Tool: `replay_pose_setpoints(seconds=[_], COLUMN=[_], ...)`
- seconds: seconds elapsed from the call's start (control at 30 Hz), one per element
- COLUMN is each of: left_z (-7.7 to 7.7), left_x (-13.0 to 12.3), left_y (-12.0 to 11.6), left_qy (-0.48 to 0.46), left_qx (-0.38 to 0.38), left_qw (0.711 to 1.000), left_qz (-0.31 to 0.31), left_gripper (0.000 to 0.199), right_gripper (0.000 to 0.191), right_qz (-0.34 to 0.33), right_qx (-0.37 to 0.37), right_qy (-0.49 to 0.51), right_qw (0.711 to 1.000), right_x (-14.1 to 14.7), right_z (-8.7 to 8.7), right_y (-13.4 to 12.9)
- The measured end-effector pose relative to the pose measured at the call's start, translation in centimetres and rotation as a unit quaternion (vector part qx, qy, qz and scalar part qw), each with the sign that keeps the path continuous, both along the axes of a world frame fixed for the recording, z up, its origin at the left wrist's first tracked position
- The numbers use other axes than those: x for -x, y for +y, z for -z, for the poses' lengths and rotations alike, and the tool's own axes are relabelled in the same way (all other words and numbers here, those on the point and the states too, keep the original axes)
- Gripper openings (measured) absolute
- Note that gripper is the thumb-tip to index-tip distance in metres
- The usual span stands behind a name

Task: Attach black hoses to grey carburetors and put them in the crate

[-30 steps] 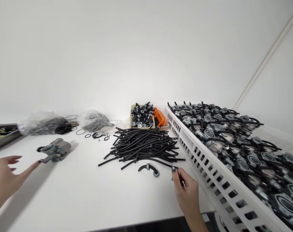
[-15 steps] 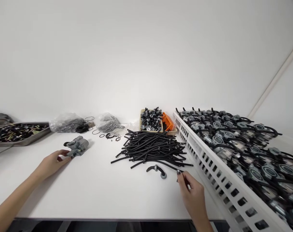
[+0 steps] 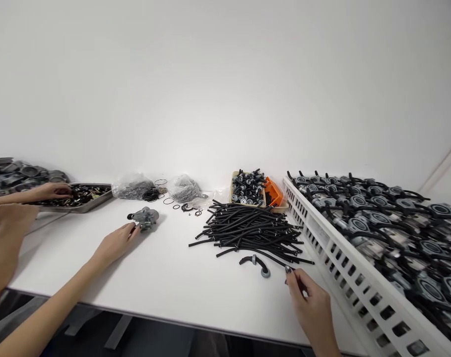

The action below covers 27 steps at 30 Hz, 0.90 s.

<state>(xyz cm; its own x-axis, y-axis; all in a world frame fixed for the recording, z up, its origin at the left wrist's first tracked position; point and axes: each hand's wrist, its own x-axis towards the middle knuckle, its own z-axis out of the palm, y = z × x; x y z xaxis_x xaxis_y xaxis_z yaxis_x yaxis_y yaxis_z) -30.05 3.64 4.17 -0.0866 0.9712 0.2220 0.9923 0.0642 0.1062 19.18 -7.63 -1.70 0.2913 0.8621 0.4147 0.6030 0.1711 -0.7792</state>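
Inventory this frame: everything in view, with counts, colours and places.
Table: one, white, centre
Wall: white, behind
Crate: one, white, right
Hosed metal parts: many, grey-black, inside crate
Tubes: many, black, centre
Curved hose: one, black-grey, before tubes
Fittings: many, black-grey, behind tubes
Basket: one, orange, beside fittings
Bags: two, clear, by wall
Rings: several, black, near bags
Tray: one, grey, left
Castings: many, grey, far left
Metal body: one, grey, at left hand
Co-worker's hands: two, left
Wearer's hands: two; right hand pinching dark piece

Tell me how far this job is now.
Hose-fitted metal parts in the white basket look done. In hand: the left hand touches one metal part; the right hand is by the hose pile, its grip unclear. Likely left: that pile and the small fittings behind it.
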Motion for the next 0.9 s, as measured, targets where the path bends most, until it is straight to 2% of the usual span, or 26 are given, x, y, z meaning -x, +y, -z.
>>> replay_pose_setpoints(seconds=[0.03, 0.1, 0.2, 0.27, 0.37, 0.5, 0.67, 0.77, 0.9], left_z=[-0.7, -2.5, -4.6, -5.1, -4.7, -3.7, -3.5, -3.3, -2.8], left_x=[-0.8, -2.8, -6.6, -9.4, -13.8, -19.4, -24.2, -25.8, -27.1], left_y=[-0.7, -2.5, -5.4, -7.1, -8.7, -9.0, -7.9, -7.3, -6.7], left_qy=[0.010, 0.032, 0.039, -0.001, -0.029, 0.002, 0.043, 0.039, 0.034], left_qx=[-0.026, -0.060, -0.055, -0.022, 0.001, -0.031, -0.046, -0.042, -0.040], left_qw=[1.000, 0.997, 0.997, 0.996, 0.979, 0.944, 0.915, 0.906, 0.899], left_qz=[0.008, -0.021, 0.027, 0.091, 0.203, 0.327, 0.398, 0.420, 0.436], left_gripper=[0.040, 0.040, 0.041, 0.041, 0.042, 0.036, 0.033, 0.032, 0.035], right_gripper=[0.035, 0.035, 0.035, 0.035, 0.035, 0.031, 0.020, 0.018, 0.024], right_qz=[-0.002, -0.005, -0.006, -0.003, 0.008, -0.016, -0.077, -0.126, -0.183], right_qx=[0.001, 0.001, -0.001, 0.000, -0.006, -0.023, 0.009, 0.051, 0.077], right_qy=[0.001, 0.003, 0.007, 0.012, 0.019, -0.021, -0.066, -0.074, -0.075], right_qw=[1.000, 1.000, 1.000, 1.000, 1.000, 0.999, 0.995, 0.988, 0.977], right_x=[0.0, 0.1, 0.2, 0.4, 0.7, 1.2, 1.1, 0.8, 0.4], right_z=[0.0, 0.0, 0.0, -0.2, -0.8, -2.9, -5.8, -5.5, -3.1], right_y=[0.0, 0.0, 0.1, 0.2, 0.4, 1.1, 2.5, 2.8, 2.6])
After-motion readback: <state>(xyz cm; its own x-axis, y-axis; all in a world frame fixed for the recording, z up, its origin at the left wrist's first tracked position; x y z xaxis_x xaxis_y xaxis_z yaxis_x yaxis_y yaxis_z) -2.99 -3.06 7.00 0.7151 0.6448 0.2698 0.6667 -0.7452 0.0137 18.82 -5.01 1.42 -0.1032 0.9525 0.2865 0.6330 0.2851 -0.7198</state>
